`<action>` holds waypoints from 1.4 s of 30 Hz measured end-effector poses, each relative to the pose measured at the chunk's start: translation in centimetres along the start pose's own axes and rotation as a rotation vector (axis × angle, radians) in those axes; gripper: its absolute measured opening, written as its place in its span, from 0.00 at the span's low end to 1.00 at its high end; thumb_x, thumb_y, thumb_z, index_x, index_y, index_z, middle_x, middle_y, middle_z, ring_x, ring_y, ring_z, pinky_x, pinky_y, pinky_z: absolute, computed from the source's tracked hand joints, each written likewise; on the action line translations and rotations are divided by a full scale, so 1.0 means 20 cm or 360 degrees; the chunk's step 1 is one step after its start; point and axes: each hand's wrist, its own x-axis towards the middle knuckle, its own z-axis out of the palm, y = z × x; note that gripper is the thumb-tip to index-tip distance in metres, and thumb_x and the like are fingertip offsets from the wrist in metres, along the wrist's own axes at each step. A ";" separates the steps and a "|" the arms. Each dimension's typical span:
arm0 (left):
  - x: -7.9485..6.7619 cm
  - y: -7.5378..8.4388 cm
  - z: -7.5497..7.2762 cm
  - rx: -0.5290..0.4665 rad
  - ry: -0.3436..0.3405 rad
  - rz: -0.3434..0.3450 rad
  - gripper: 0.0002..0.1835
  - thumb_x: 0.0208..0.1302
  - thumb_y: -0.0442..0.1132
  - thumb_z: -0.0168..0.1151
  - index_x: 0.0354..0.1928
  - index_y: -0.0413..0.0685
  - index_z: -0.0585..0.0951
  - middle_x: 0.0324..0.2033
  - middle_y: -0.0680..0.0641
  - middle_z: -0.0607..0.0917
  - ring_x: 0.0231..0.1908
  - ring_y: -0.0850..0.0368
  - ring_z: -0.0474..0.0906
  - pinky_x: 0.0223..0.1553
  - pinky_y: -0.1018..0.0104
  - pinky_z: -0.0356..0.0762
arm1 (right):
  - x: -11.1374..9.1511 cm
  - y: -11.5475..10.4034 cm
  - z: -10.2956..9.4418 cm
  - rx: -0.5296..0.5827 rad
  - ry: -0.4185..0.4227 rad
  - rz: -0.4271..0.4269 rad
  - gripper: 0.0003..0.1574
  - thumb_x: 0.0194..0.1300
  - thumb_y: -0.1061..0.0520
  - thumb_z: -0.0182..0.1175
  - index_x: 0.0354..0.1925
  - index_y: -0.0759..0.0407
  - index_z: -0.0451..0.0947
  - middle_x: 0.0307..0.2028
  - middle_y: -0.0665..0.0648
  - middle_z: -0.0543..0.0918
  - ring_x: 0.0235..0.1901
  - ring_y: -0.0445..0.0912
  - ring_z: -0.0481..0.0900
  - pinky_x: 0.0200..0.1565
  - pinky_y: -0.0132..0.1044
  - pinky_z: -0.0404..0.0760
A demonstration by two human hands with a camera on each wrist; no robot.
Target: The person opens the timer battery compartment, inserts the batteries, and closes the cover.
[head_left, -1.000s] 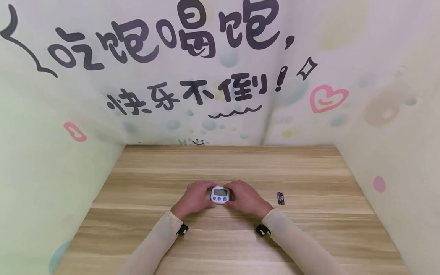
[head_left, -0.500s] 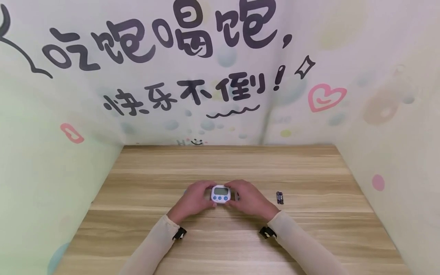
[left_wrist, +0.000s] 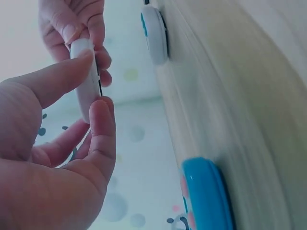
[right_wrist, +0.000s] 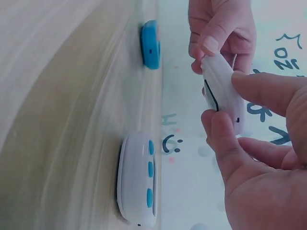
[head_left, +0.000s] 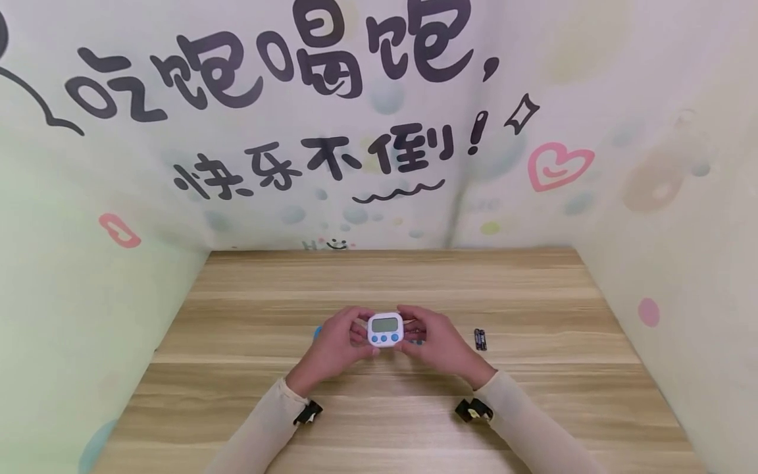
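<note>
A small white digital timer (head_left: 385, 330) with a grey screen and several blue buttons is held between both hands above the table, screen facing up toward the head. My left hand (head_left: 337, 343) pinches its left end between thumb and fingers. On the other end, my right hand (head_left: 441, 345) grips it the same way. The left wrist view shows the timer (left_wrist: 86, 91) edge-on, clear of the tabletop. A second white timer (right_wrist: 138, 179) with blue buttons sits on the table below, mostly hidden behind the right hand in the head view.
A blue rounded device (left_wrist: 206, 194) stands on the wooden table (head_left: 379, 421) beyond the left hand. Right of the right hand lie two small dark batteries (head_left: 480, 340) side by side. White printed walls (head_left: 331, 217) enclose the table at the back and sides.
Both hands have lifted the timer slightly and moved it a little right, its screen tilting more toward the head. More of the second timer and the blue device now shows around the hands.
</note>
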 end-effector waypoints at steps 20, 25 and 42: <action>-0.02 0.06 0.08 -0.0537 -0.0001 -0.0149 0.35 0.64 0.45 0.78 0.71 0.54 0.75 0.66 0.45 0.80 0.60 0.47 0.85 0.52 0.60 0.90 | -0.06 -0.01 -0.04 0.0198 0.0167 0.0038 0.36 0.61 0.60 0.78 0.66 0.60 0.79 0.48 0.62 0.88 0.44 0.46 0.88 0.47 0.33 0.90; -0.02 0.07 0.08 -0.0531 0.0042 -0.0170 0.29 0.67 0.45 0.75 0.68 0.59 0.76 0.65 0.49 0.80 0.60 0.48 0.84 0.49 0.60 0.91 | -0.07 -0.01 -0.04 0.0175 0.0190 0.0036 0.34 0.61 0.65 0.76 0.65 0.60 0.79 0.49 0.62 0.88 0.43 0.48 0.88 0.45 0.33 0.91; -0.01 0.08 0.08 -0.0576 0.0136 0.0060 0.17 0.70 0.34 0.71 0.59 0.51 0.85 0.57 0.47 0.87 0.60 0.48 0.83 0.57 0.62 0.86 | -0.08 -0.03 -0.07 0.0231 0.0140 -0.0032 0.18 0.70 0.66 0.67 0.56 0.57 0.80 0.52 0.63 0.86 0.42 0.52 0.91 0.42 0.36 0.92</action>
